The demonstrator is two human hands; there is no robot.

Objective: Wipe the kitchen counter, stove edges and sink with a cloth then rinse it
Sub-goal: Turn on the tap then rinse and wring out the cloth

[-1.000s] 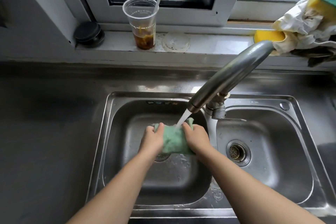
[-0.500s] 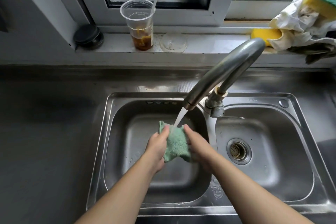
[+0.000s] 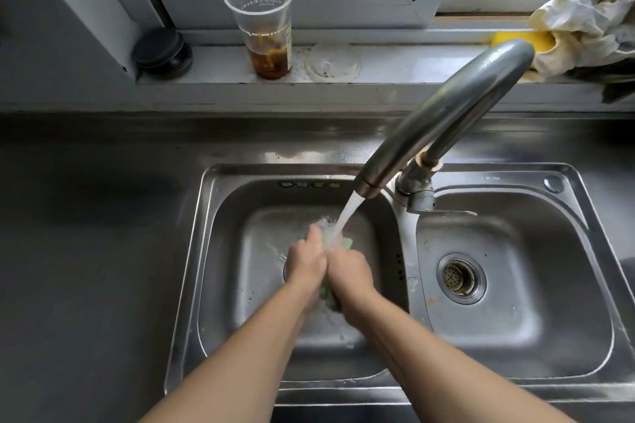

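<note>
Over the left basin of the steel double sink (image 3: 206, 251), my left hand (image 3: 305, 261) and my right hand (image 3: 350, 271) press together around a green cloth (image 3: 346, 244). Only small green bits show above and below the hands, which are blurred. Water runs from the faucet (image 3: 446, 113) spout straight onto the cloth and my knuckles. Both hands grip the cloth, bunched between them.
The right basin has a drain strainer (image 3: 458, 276). On the window sill stand a plastic cup (image 3: 263, 24) with brown liquid and a straw, a black lid (image 3: 161, 51), a clear lid (image 3: 331, 62), yellow sponges and rags (image 3: 584, 21). Steel counter (image 3: 86, 251) lies left.
The hands have closed in on each other, bunching the cloth so it is mostly hidden. Water keeps running onto it.
</note>
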